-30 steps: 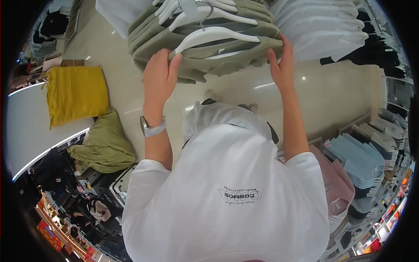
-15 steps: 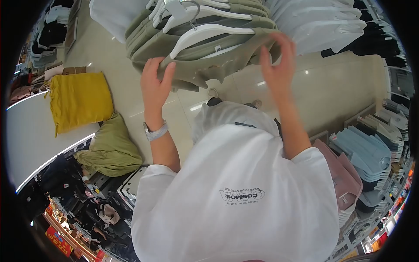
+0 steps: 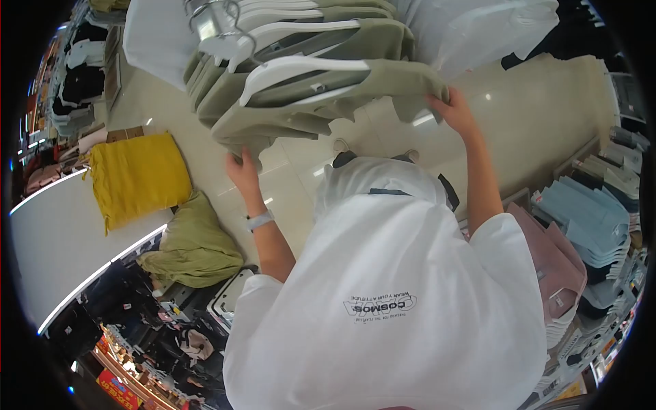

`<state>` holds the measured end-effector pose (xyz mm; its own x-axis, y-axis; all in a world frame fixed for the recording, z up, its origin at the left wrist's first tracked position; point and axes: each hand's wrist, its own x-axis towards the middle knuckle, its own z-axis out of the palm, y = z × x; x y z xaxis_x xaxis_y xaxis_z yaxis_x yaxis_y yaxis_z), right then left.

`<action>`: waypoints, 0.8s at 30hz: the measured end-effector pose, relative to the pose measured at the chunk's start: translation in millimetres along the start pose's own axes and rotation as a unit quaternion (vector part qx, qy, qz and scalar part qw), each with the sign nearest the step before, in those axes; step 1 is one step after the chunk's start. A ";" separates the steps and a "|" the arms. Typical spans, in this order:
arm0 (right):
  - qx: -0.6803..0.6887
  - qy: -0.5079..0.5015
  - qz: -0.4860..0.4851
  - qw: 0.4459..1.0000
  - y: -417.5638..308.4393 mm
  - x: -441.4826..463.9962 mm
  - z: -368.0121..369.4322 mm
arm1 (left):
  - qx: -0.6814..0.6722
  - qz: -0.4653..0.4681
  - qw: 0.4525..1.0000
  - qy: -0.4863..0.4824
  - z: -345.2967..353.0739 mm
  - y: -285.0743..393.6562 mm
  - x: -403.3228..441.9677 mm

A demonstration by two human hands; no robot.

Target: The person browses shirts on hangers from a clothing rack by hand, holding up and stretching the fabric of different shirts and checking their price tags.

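Observation:
The front olive-green shirt (image 3: 393, 78) hangs on a white hanger (image 3: 301, 67) at the end of a row of like shirts. My left hand (image 3: 244, 171), with a watch (image 3: 260, 219) on its wrist, has its fingers closed on the shirt's left sleeve edge, and cloth partly hides the fingertips. At the opposite side, my right hand (image 3: 456, 113) pinches the other sleeve end between thumb and fingers. Between my hands the shirt is spread sideways, its lower edge in folds. A silvery metal rail end (image 3: 208, 24) juts out above the hanger.
White garments (image 3: 471, 34) hang behind on the right. To the left, a folded yellow cloth (image 3: 140, 178) lies on a white counter (image 3: 61, 246), with a green cloth bundle (image 3: 195, 239) below it. Racks of pink garments (image 3: 547, 256) and light-blue garments (image 3: 584, 219) stand at right.
Both hands have moved from the shirt's shoulder and neck area out and down to its sleeves. The shirt has been spread wider, and the view has shifted slightly.

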<state>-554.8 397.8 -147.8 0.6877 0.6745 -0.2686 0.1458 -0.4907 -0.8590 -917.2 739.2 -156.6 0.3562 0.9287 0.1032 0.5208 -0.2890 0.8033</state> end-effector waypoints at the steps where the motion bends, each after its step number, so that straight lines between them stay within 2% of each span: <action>1: 0.073 0.033 -0.022 0.997 -0.8 -13.8 4.1 | -0.004 -0.009 1.000 0.005 3.6 -4.6 -12.9; 2: 0.145 0.066 -0.045 0.986 -2.2 -26.2 7.3 | -0.009 -0.017 1.000 0.011 8.6 -8.6 -23.5; 3: 0.148 0.072 -0.042 0.986 -4.7 -34.8 7.7 | -0.007 -0.014 1.000 0.005 14.6 -8.2 -32.0; 5: 0.231 0.098 0.038 0.967 -12.5 -49.4 3.3 | -0.008 -0.020 0.999 -0.049 28.3 -2.5 -48.4; 6: 0.233 0.103 0.042 0.966 -14.2 -55.0 -0.1 | -0.006 -0.018 0.998 -0.055 35.2 6.0 -51.8; 7: 0.209 0.067 0.047 0.974 -15.6 -60.6 -4.1 | 0.042 -0.078 0.974 -0.207 41.4 21.1 -53.0; 8: 0.185 0.029 0.053 0.981 -16.9 -66.5 -7.8 | 0.091 -0.137 0.922 -0.352 48.1 37.1 -55.7; 9: 0.187 0.032 0.057 0.980 -18.5 -71.1 -11.2 | 0.147 -0.085 0.882 -0.440 58.4 59.0 -58.4; 10: 0.121 0.000 0.056 0.991 -20.3 -74.3 -14.9 | 0.201 -0.030 0.829 -0.521 70.0 84.2 -62.8; 11: 0.055 -0.032 0.054 0.996 -23.3 -77.7 -17.7 | 0.139 0.022 0.834 -0.533 80.0 107.5 -72.9; 12: 0.058 -0.031 0.056 0.996 -29.2 -83.4 -18.6 | 0.076 0.073 0.834 -0.542 90.5 131.0 -84.9; 14: 0.142 -0.027 0.038 0.989 -43.4 -98.9 -18.9 | -0.015 0.044 0.839 -0.542 111.9 179.6 -109.3; 15: 0.145 -0.025 0.040 0.988 -47.5 -105.6 -20.7 | -0.012 0.045 0.837 -0.545 120.5 197.5 -117.3; 17: 0.190 -0.077 0.032 0.978 -52.9 -116.7 -26.8 | -0.044 0.014 0.787 -0.616 139.6 225.6 -130.9; 18: 0.191 -0.075 0.034 0.978 -56.4 -121.5 -26.2 | -0.043 0.014 0.785 -0.618 149.0 233.4 -139.1; 20: 0.413 -0.014 0.049 0.909 -61.8 -130.0 -25.0 | -0.038 -0.029 0.766 -0.641 162.3 244.8 -155.7; 21: 0.414 -0.014 0.053 0.909 -60.8 -132.6 -30.0 | -0.038 -0.032 0.764 -0.643 163.1 249.5 -161.3; 23: 0.556 -0.064 0.098 0.823 -61.5 -132.9 -42.6 | -0.109 -0.112 0.715 -0.682 161.3 260.4 -168.5; 24: 0.555 -0.072 0.099 0.823 -70.8 -134.4 -46.3 | -0.110 -0.115 0.719 -0.677 155.5 271.1 -172.7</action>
<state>-624.6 316.4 -30.7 0.5170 0.7392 -0.4316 -0.7533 0.1534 -0.6396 -716.9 464.4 -48.0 0.7866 -0.1732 -0.5927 0.6043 0.0185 0.7965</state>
